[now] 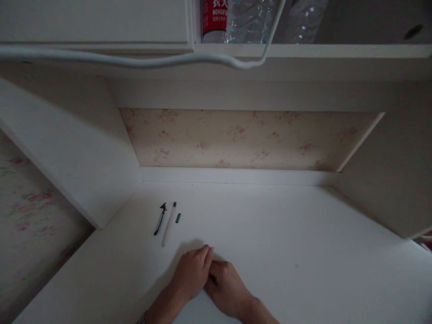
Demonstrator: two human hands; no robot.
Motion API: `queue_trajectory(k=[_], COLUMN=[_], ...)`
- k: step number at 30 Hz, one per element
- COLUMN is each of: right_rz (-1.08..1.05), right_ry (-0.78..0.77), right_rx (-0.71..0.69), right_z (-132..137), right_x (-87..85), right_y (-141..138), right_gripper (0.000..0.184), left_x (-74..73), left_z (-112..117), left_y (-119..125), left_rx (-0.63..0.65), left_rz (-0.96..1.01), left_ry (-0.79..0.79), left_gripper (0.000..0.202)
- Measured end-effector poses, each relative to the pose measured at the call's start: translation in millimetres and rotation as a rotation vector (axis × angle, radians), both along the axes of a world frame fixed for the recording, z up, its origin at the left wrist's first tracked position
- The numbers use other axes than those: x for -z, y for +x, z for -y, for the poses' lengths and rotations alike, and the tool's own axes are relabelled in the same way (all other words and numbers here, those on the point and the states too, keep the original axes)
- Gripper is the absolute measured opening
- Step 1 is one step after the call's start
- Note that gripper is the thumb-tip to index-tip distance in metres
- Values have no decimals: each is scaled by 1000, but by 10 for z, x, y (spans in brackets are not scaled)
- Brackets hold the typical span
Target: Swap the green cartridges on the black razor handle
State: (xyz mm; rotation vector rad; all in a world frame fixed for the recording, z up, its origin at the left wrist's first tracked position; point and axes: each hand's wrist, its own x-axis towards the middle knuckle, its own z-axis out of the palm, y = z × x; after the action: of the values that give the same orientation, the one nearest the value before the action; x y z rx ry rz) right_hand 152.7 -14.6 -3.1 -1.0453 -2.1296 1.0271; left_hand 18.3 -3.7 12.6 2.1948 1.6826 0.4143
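My left hand rests low over the white desk, its fingers pressed together. Touching its fingertips is my right hand, curled closed with a dark gap by the thumb. Whatever the two hands may hold between them is hidden. Beyond my left hand lie a white toothbrush with a dark head, a slim black razor to its left, and a small green and black piece to its right, too small to name.
Overhead, a white cable crosses below a shelf holding a red-labelled bottle and clear plastic bottles. Side panels flank the desk at left and right. Floral wallpaper covers the back wall.
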Motion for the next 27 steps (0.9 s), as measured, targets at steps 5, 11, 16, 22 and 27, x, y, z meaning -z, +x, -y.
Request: queue_trajectory(k=[5, 11, 16, 22, 27], right_rz=[-2, -7, -18, -18, -23], right_ry=[7, 26, 36, 30, 39], right_rx=[-4, 4, 1, 15, 5], right_z=[1, -3, 4, 10, 12], right_x=[7, 13, 5, -4, -12], right_y=[0, 1, -1, 0, 2], right_gripper=[27, 26, 24, 25, 25], left_x=[15, 4, -7, -7, -20], left_z=[-1, -10, 0, 11, 10], left_y=[0, -3, -1, -3, -2], left_rx=[-1, 7, 8, 13, 7], left_rz=[13, 14, -1, 21, 9], left_ry=[8, 13, 12, 19, 3], left_gripper=[39, 38, 38, 37, 38])
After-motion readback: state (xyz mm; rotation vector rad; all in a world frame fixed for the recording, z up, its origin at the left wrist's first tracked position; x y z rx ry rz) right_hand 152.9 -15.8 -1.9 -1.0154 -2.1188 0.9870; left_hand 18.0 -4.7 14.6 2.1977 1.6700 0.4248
